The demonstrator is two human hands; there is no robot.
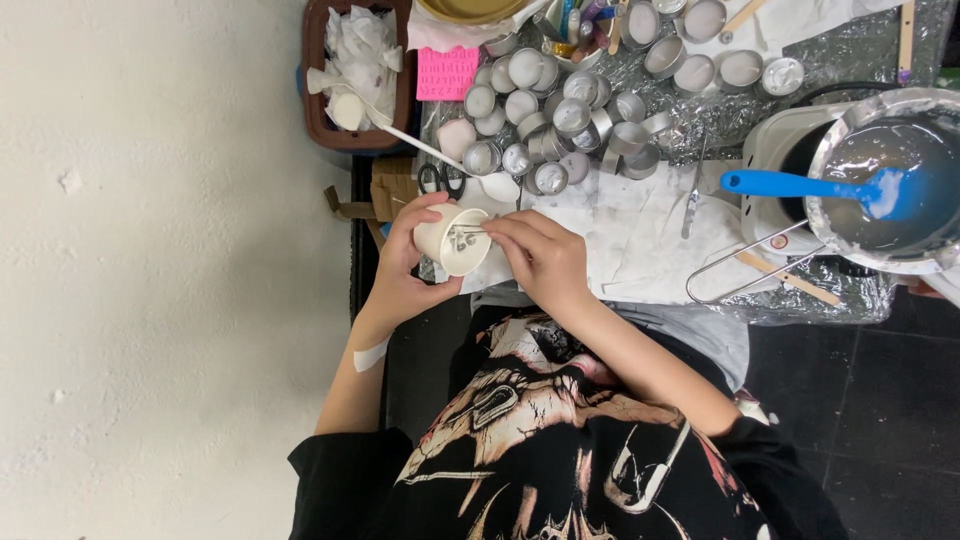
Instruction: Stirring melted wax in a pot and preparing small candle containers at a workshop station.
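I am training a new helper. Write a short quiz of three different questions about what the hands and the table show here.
1. True or false: the left hand holds a small white cup tilted on its side.
2. What does the right hand do? A) stirs the bowl B) reaches with its fingertips into the cup's mouth C) cuts with scissors
3. Fill in: the blue spatula rests in the ____ on the small cooker.

Key
1. True.
2. B. The scissors lie untouched beside the small metal cups.
3. Bowl, which holds a pale grey liquid.
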